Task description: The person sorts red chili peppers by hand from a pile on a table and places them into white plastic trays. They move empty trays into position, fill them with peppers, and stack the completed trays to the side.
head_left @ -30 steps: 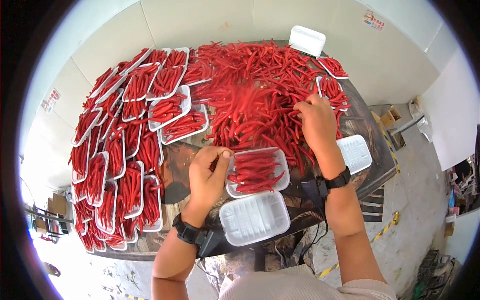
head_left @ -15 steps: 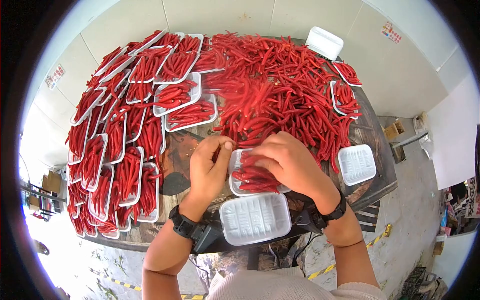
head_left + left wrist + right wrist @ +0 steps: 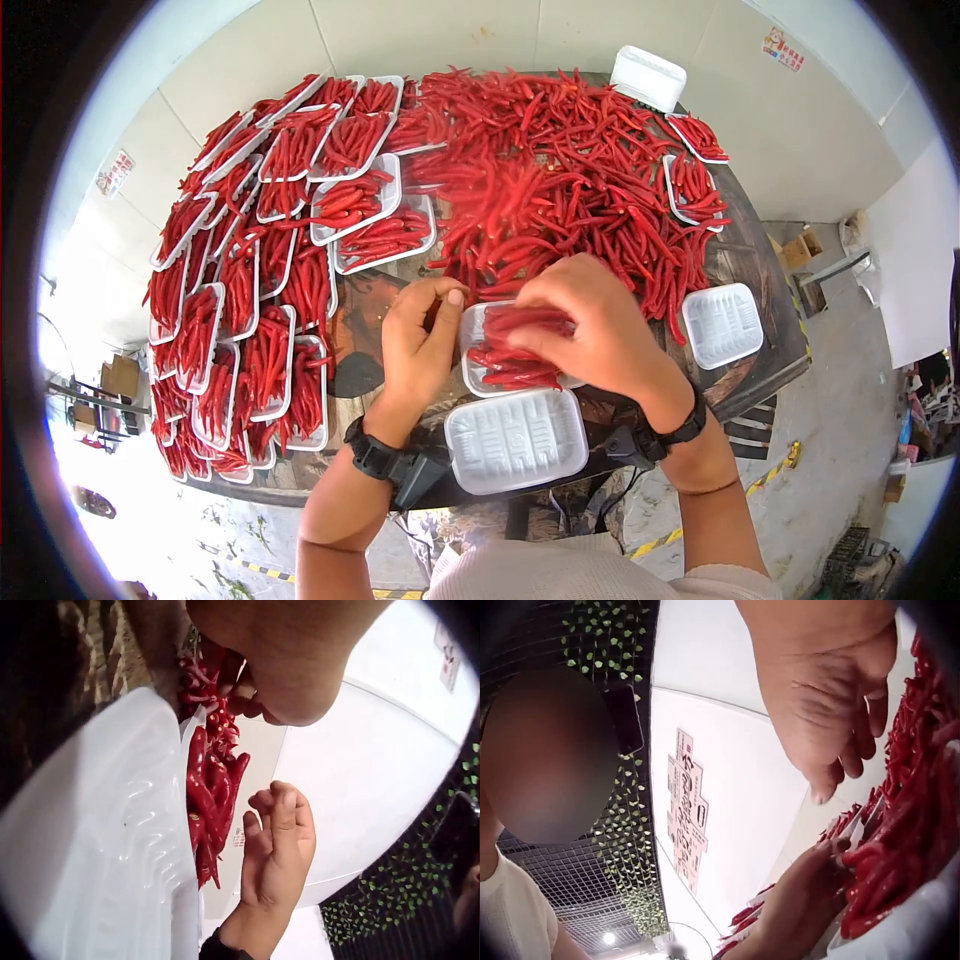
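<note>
In the head view, red chili peppers lie side by side in a white plastic tray at the table's front. Over its right part is my right hand, blurred there; the left wrist view shows this hand with loosely bent fingers and nothing in them, just above the peppers. My left hand stays beside the tray's left edge, fingers loosely curled and thumb tip near the rim. An unfilled white tray lies just in front of the filled one.
A big heap of loose chilies spreads behind the tray. Many filled trays overlap at the left. At the right stand an unfilled tray, filled trays and a white tray stack at the back.
My right hand has come from the heap at the back right to over the front tray, staying there over the last half second. The left hand remains at the tray's left edge.
</note>
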A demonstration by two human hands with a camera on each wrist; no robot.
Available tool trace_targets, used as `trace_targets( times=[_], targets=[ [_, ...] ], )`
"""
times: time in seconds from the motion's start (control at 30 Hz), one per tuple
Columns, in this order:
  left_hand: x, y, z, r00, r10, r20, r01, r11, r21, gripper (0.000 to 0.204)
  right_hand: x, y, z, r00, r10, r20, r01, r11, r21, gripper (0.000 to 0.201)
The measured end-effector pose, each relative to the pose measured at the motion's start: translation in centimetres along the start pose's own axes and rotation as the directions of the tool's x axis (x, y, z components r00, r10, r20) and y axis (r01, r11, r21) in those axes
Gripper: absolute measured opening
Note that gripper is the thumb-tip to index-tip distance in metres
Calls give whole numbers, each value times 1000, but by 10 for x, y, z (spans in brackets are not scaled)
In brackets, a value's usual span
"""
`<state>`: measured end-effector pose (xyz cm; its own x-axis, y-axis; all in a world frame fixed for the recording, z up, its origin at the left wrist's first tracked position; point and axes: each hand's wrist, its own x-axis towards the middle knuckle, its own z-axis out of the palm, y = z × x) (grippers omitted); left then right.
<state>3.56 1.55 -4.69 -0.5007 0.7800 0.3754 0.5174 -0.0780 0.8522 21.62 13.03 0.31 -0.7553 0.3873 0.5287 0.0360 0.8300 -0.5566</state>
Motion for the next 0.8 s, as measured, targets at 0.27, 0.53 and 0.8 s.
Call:
trace_targets(
  times=[0.27, 0.53, 0.8],
  targets=[
    [2, 50, -19, 881, 281, 382, -379, 902, 209, 90, -7, 27, -17, 949, 274, -154, -291, 951, -102, 13],
    [-8, 76, -1, 862, 270, 429, -447, 805, 391, 76, -18, 20, -37, 873, 459, 165, -408, 872, -269, 20],
    [-17, 37, -26, 793, -498, 351, 413, 863, 292, 29, -22, 39, -20, 893, 375, 248, -293, 904, -311, 27]
  ],
)
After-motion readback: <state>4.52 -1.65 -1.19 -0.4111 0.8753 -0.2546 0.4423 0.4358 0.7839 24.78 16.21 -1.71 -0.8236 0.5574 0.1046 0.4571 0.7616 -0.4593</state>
